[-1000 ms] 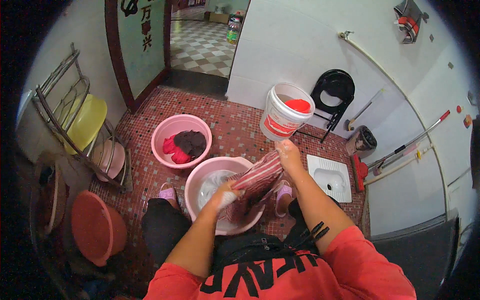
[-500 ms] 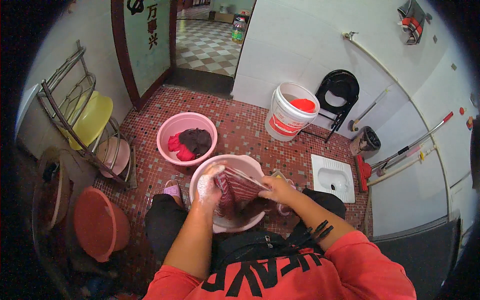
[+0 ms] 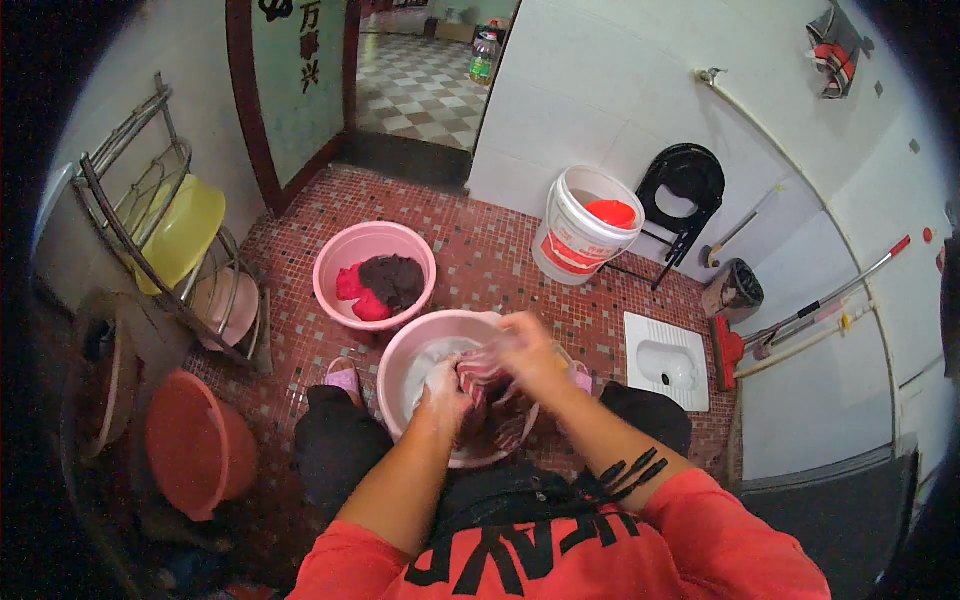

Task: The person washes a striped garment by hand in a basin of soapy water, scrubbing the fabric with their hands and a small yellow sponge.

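Note:
Over a pink basin between my knees, my left hand is closed round a wet red-and-white striped cloth. Suds coat the fingers and the back of that hand. My right hand is at the basin's right side, blurred by motion, with a raised fold of the cloth running up into its curled fingers. The rest of the cloth hangs dark and bunched into the basin, and whitish soapy water shows to the left of it. Just beyond stands a second pink basin with dark clothing and red clothing in it.
A white bucket holding a red scoop stands by a black folding toilet chair. To the right are a squat toilet, a bin and a red broom. A metal rack and a red tub are at left.
Both hands have drawn closer together and gathered up the cloth, which was spread between them. My left hand has come lower and nearer to me; my right has moved up and slightly left.

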`<state>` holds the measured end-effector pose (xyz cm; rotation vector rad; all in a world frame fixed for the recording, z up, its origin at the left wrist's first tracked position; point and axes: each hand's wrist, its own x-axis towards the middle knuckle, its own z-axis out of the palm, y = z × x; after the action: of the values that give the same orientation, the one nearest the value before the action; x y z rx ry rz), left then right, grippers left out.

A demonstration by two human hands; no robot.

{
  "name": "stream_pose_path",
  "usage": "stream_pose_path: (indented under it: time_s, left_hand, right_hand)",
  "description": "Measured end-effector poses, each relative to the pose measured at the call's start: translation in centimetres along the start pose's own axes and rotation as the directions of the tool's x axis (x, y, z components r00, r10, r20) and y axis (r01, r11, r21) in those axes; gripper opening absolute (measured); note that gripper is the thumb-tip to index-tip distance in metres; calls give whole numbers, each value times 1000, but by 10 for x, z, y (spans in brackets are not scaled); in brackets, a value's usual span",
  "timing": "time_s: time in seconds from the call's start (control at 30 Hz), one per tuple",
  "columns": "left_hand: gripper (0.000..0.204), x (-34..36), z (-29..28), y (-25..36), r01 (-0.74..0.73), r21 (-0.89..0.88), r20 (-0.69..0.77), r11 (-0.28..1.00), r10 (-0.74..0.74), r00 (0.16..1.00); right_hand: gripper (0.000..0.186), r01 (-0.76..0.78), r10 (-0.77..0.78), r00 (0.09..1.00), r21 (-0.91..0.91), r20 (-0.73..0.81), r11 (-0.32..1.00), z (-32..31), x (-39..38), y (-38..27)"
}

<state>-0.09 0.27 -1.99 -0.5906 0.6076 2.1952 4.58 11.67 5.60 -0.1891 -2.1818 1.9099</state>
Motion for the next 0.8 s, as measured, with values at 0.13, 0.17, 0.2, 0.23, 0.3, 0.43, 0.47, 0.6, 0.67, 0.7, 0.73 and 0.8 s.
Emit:
stream_pose_path:
  time_s: [0.13, 0.17, 0.2, 0.23, 0.3, 0.43, 0.47, 0.6, 0.67, 0.7, 0.73, 0.8]
  left_hand:
    - [27, 9, -2, -19, 7, 28, -83, 1000, -5, 996]
    - [27, -1, 10, -22, 27, 61, -88, 998, -21, 996]
    - [28, -11, 22, -25, 40, 92, -90, 995, -32, 995]
    - [28, -17, 29, -26, 60, 126, -95, 990, -49, 994]
    - [27, -27, 34, -15, 105, 152, -57, 983, -97, 994]
    - [25, 23, -18, -20, -17, -35, 75, 999, 20, 997]
    - [25, 26, -22, -19, -19, -33, 117, 999, 23, 993]
    - [25, 6, 5, -30, 62, 51, 53, 997, -65, 997]
    - [25, -18, 38, -26, 117, 149, 30, 982, -123, 992]
    - [26, -30, 53, -24, 54, 97, 35, 994, -58, 998]
    - [26, -25, 46, -22, 43, 70, 49, 997, -46, 998]
    - [25, 30, -19, -27, -17, -27, 191, 999, 22, 981]
  right_hand:
    - [19, 704, -583, 669, -645, 462, 297, 50, -26, 15]
    - [20, 699, -674, 591, -698, 444, 153, 46, -24, 7]
    - [21, 489, -383, 850, -811, 360, 322, 18, -2, 22]
    - [22, 210, -25, 975, -892, 219, 400, -1, 11, 31]
    - [22, 153, -32, 987, -881, 155, 448, -4, 13, 21]
    - [17, 328, -71, 939, -815, 336, 477, 45, -22, 11]
    - [16, 232, 97, 935, -794, 342, 562, 64, -35, -13]
    - [18, 129, -8, 988, -794, 155, 594, 24, -9, 23]
    - [21, 5, 6, 1000, -860, 10, 510, -16, 12, 22]
    - [21, 3, 5, 1000, -862, 7, 506, -13, 10, 15]
    - [22, 29, -14, 1000, -853, 26, 521, -7, 5, 9]
    - [23, 93, -37, 996, -836, 87, 540, 35, -13, -6]
